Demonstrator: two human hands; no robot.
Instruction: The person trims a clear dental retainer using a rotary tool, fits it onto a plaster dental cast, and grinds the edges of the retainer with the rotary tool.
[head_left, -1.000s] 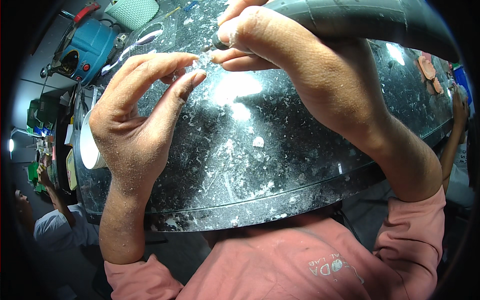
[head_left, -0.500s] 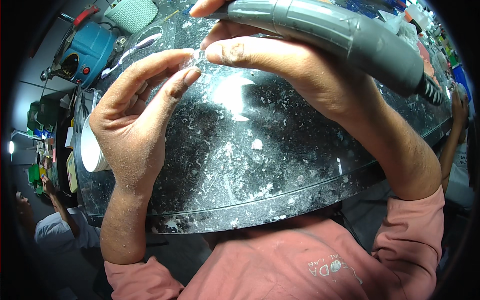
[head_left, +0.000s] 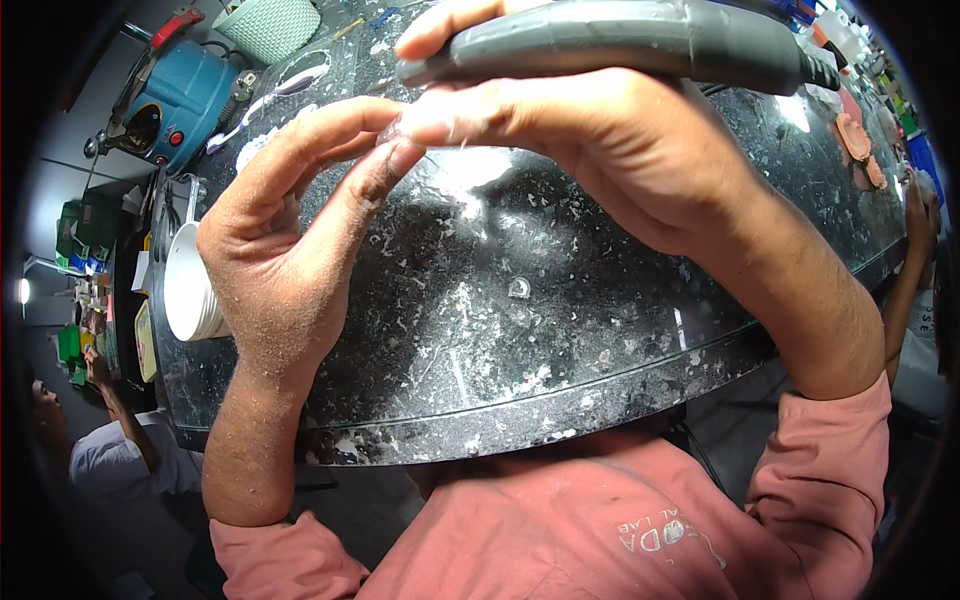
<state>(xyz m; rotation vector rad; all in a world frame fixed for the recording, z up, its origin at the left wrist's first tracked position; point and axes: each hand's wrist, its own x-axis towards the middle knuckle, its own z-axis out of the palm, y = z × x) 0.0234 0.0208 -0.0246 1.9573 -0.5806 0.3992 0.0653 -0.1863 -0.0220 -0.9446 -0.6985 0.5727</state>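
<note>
My right hand (head_left: 610, 130) is wrapped round a thick grey rotary handpiece (head_left: 620, 45), which lies nearly level above the bench, its cord end at the right. The thumb of that hand reaches left to a small clear piece (head_left: 394, 130). Thumb and forefinger of my left hand (head_left: 285, 245) pinch this piece, and the two hands meet there. Its exact shape is too small and blurred to make out. The handpiece's working tip is hidden by fingers. Fine dust covers my left hand and wrist.
The dark bench (head_left: 560, 340) is spotted with white residue. Stacked white cups (head_left: 190, 290) stand beside my left wrist. A blue machine with a red handle (head_left: 185, 105) and a pale woven basket (head_left: 270, 28) are far left. Pink moulded pieces (head_left: 855, 140) lie right. Other people's arms (head_left: 915, 230) show at both sides.
The handpiece has swung to a more level position, its cord end rising. My right hand has turned with it, thumb closer to the left fingertips. My left hand has shifted slightly right.
</note>
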